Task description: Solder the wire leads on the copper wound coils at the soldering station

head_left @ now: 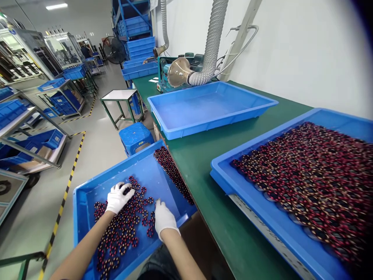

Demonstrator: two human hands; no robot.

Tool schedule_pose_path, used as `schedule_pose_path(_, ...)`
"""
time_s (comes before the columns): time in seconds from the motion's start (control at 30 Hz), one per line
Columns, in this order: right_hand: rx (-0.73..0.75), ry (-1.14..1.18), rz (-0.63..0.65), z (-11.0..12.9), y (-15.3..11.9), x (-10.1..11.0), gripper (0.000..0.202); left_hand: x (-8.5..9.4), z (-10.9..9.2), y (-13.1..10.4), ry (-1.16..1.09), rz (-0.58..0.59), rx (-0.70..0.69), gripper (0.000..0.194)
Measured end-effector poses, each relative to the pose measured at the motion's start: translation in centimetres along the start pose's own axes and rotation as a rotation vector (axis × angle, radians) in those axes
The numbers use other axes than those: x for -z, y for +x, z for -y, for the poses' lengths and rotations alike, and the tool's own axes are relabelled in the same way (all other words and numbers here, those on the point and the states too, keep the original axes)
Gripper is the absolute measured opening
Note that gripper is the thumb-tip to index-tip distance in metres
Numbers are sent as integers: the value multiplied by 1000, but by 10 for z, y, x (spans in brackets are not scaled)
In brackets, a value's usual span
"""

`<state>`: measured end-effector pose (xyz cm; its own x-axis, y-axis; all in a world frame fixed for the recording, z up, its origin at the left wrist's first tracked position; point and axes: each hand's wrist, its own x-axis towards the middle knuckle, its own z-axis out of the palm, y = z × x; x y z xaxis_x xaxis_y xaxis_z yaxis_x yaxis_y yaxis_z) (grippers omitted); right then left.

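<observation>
Both of my hands wear white gloves and are over a blue tray (87,186) beside the bench. Small dark rings with red and gold dots (125,229) lie loose across its floor. My left hand (118,197) rests on the rings near the far left of the pile, fingers curved and apart; any ring under them is hidden. At the right edge of the loose rings is my right hand (164,218), its fingers pointing forward and close together; its fingertips are too unclear to show a held ring. More rings (171,171) sit packed along the tray's right side, beyond a flat divider.
On the green bench (198,155) stand a bare-floored blue tray (210,107) and, at right, a blue tray (227,171) full of rings. A machine with a suction hose (211,42) is behind. A blue stool (135,136) and small table (119,94) stand beyond.
</observation>
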<state>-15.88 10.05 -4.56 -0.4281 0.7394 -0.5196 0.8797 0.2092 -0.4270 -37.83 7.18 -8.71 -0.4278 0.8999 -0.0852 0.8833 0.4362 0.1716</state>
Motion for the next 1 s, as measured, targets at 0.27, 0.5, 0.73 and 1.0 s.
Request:
schedule_pose_path(0.27,77,137,-16,-14,4,-2,73,6,22,-5,-66,69,-215,41)
schedule_pose_path(0.5,-17,214,-98,-17,17,-2,36,37,70,59,73,165,-469,57)
schedule_pose_path(0.73,-97,244,-141,-24,38,-6,20,27,56,90,184,308,-815,87)
schedule_pose_path(1.0,15,90,-84,-28,37,0,52,7,47,86,201,293,-1010,118)
